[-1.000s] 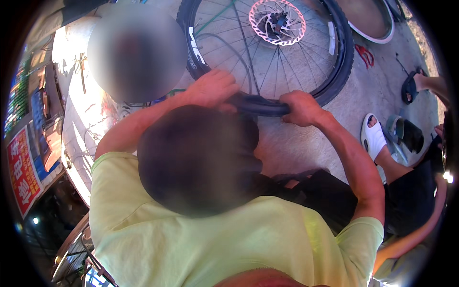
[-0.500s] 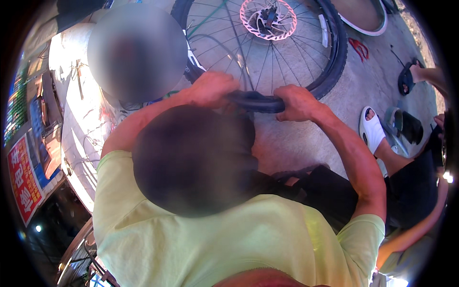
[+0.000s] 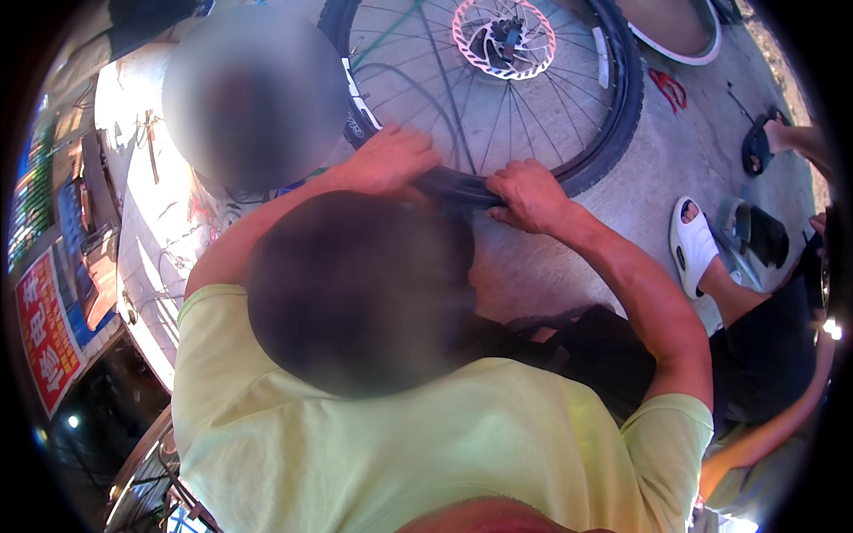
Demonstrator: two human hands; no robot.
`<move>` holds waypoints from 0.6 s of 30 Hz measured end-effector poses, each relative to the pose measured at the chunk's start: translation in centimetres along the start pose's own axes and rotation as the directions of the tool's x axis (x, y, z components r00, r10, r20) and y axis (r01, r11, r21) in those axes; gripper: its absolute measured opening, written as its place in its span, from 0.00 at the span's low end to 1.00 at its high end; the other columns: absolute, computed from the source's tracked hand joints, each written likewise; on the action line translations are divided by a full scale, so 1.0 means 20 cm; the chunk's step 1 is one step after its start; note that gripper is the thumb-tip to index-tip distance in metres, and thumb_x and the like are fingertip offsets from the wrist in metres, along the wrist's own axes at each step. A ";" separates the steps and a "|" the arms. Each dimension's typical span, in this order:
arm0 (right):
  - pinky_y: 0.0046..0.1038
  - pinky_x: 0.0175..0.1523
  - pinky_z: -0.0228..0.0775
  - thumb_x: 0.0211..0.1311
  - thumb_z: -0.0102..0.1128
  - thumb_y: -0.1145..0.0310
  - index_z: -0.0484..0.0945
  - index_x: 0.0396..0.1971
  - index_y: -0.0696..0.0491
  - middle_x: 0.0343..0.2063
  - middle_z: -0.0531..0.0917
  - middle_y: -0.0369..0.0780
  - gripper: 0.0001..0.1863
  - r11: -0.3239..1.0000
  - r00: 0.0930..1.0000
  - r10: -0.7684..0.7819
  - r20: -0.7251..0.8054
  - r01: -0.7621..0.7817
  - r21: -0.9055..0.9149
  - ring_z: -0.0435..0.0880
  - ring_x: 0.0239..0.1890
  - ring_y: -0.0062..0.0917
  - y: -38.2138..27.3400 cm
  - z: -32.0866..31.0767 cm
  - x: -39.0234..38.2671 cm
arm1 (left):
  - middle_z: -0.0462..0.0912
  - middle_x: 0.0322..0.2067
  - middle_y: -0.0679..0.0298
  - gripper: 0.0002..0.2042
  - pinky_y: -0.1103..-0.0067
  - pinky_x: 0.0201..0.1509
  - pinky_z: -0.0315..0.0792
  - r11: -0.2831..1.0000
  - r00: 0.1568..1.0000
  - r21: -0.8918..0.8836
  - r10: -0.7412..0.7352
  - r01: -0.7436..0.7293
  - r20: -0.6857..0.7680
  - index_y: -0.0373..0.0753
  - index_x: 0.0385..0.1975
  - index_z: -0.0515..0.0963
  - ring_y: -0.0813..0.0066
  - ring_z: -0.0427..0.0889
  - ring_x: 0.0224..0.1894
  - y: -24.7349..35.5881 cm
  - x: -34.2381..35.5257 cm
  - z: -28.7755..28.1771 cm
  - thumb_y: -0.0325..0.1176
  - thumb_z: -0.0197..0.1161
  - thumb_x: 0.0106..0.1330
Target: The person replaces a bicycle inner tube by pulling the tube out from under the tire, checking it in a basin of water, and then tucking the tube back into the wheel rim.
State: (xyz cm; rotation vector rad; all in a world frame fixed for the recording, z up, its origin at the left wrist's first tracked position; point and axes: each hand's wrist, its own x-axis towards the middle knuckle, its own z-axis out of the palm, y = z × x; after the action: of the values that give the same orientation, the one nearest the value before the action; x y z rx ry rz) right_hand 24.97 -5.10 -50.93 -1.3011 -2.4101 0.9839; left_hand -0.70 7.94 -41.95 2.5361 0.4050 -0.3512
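A bicycle wheel (image 3: pixel 509 124) with thin dark spokes and a red-and-silver brake disc (image 3: pixel 504 40) at its hub lies at the top of the view. My left hand (image 3: pixel 397 158) is closed on the near side of its black bicycle tyre (image 3: pixel 627 99), left of the middle. My right hand (image 3: pixel 533 197) grips the same tyre a short way to the right, thumb and fingers wrapped round it. Between both hands shows a dark stretch of tyre; how it sits on the rim there cannot be made out. A blurred dark round patch hides what lies below my left hand.
Red-handled pliers (image 3: pixel 668 90) lie on the concrete floor right of the wheel. A white-rimmed basin (image 3: pixel 680 31) stands beyond. At the right are a person's white slipper (image 3: pixel 691 245), another person's dark sandal (image 3: pixel 757 147) and a dark container (image 3: pixel 766 236). A red sign (image 3: pixel 49 333) stands far left.
My right hand has slid left along the tyre, closer to my left hand. The tyre stretch between them sits nearer the wheel, and the hub has shifted slightly right.
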 end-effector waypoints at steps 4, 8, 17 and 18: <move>0.44 0.47 0.72 0.47 0.76 0.58 0.80 0.37 0.50 0.33 0.83 0.41 0.19 0.998 0.999 0.029 0.021 -0.030 0.057 0.82 0.43 0.40 0.00 -0.02 0.00 | 0.75 0.37 0.58 0.22 0.62 0.49 0.70 0.991 0.999 0.134 0.012 -0.007 -0.036 0.40 0.42 0.74 0.55 0.77 0.45 0.00 -0.03 0.09 0.34 0.75 0.48; 0.45 0.47 0.73 0.46 0.77 0.60 0.77 0.39 0.51 0.34 0.82 0.43 0.22 0.988 0.997 0.046 -0.061 -0.037 0.148 0.82 0.44 0.43 0.01 0.04 -0.02 | 0.76 0.34 0.58 0.21 0.61 0.47 0.72 1.000 1.000 0.002 0.010 -0.010 0.011 0.41 0.43 0.74 0.54 0.79 0.42 -0.05 -0.02 0.13 0.33 0.73 0.49; 0.47 0.50 0.73 0.48 0.76 0.65 0.75 0.42 0.52 0.38 0.81 0.46 0.23 0.967 0.994 0.071 -0.083 -0.048 0.248 0.80 0.46 0.47 -0.11 0.08 0.07 | 0.78 0.33 0.58 0.22 0.61 0.47 0.71 1.000 0.987 0.003 0.030 -0.030 -0.158 0.42 0.42 0.74 0.54 0.80 0.42 0.00 -0.06 0.16 0.34 0.74 0.48; 0.47 0.50 0.73 0.48 0.76 0.65 0.75 0.42 0.53 0.39 0.81 0.46 0.22 0.965 0.994 0.079 -0.080 -0.056 0.255 0.80 0.46 0.47 -0.11 0.08 0.06 | 0.78 0.34 0.58 0.22 0.61 0.48 0.70 1.000 0.986 0.016 0.026 -0.023 -0.167 0.42 0.42 0.74 0.54 0.80 0.43 0.01 -0.06 0.14 0.35 0.75 0.48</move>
State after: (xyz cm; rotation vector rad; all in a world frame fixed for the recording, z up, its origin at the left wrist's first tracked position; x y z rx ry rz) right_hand 22.05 -5.60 -50.83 -1.3111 -2.1054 1.1801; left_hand -2.22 5.89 -43.80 2.5913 0.4353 -0.1320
